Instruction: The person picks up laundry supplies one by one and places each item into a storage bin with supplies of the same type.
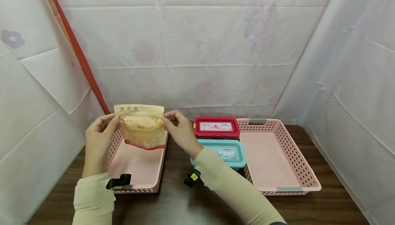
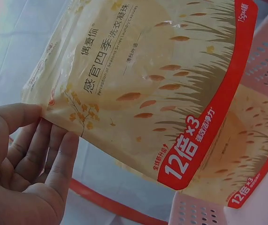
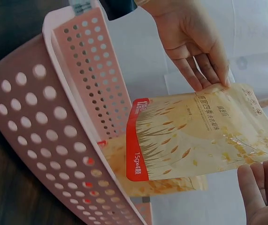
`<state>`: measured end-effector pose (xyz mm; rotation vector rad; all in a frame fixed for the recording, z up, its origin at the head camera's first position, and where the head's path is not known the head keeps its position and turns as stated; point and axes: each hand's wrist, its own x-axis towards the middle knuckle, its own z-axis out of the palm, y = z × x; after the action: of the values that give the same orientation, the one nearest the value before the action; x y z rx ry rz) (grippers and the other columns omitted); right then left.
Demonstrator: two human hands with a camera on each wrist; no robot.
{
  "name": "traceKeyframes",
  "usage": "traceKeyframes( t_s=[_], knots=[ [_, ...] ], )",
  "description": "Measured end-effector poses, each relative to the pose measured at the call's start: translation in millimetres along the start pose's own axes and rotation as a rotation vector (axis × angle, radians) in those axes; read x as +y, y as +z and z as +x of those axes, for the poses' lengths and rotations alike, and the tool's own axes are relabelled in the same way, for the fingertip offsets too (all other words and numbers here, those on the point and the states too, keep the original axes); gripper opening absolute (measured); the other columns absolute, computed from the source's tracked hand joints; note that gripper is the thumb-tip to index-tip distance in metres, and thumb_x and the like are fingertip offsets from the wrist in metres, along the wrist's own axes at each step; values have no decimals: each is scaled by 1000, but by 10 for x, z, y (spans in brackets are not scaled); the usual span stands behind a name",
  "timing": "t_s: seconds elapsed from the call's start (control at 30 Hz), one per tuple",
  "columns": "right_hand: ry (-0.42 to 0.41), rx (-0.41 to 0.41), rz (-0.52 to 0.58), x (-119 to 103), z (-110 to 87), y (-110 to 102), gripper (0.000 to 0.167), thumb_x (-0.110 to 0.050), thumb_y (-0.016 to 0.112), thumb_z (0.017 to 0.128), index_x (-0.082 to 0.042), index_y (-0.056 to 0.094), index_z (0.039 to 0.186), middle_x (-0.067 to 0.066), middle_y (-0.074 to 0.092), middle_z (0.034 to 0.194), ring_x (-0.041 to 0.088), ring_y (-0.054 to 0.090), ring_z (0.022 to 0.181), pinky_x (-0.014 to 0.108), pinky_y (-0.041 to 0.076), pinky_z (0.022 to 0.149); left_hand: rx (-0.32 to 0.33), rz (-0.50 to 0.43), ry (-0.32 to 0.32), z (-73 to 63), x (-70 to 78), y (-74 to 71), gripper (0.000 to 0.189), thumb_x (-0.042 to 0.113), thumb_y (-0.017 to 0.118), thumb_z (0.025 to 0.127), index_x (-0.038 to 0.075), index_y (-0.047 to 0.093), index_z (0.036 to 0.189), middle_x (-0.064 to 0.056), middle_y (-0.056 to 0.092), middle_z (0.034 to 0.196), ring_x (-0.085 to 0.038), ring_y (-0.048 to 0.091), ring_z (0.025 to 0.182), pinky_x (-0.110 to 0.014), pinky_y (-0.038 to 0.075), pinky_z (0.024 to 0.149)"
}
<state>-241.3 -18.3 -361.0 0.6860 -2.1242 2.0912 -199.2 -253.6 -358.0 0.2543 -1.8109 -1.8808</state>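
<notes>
A cream-yellow pouch of laundry capsules (image 1: 142, 125) with a red lower band is held upright over the left pink basket (image 1: 135, 172). My left hand (image 1: 100, 141) pinches its left edge near the top between thumb and fingers. On the opposite edge, my right hand (image 1: 180, 132) pinches the pouch too. Printed wheat and leaves face the left wrist camera on the held pouch (image 2: 138, 84). Behind it, a second matching pouch (image 2: 246, 140) is partly hidden. The right wrist view shows that other pouch (image 3: 171, 186) leaning inside the basket's far end.
A second pink basket (image 1: 268, 156) stands on the right. Beside its left wall are a red-lidded box (image 1: 217, 134) and a teal-lidded box (image 1: 237, 153), the teal one partly behind my right forearm. Pale sheeting (image 1: 197, 47) encloses the dark wooden table (image 1: 179, 204) at back and sides.
</notes>
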Motion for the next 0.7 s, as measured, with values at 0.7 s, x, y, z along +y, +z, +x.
traceKeyframes(
  t_s=[0.7],
  knots=[
    [57, -49, -137, 161, 18, 241, 11, -20, 64, 100, -15, 66, 110, -5, 62, 92, 8, 58, 79, 23, 55, 69, 16, 196, -26, 63, -137, -267, 27, 25, 71, 95, 9, 70, 117, 7, 68, 92, 0, 67, 82, -10, 52, 74]
  ],
)
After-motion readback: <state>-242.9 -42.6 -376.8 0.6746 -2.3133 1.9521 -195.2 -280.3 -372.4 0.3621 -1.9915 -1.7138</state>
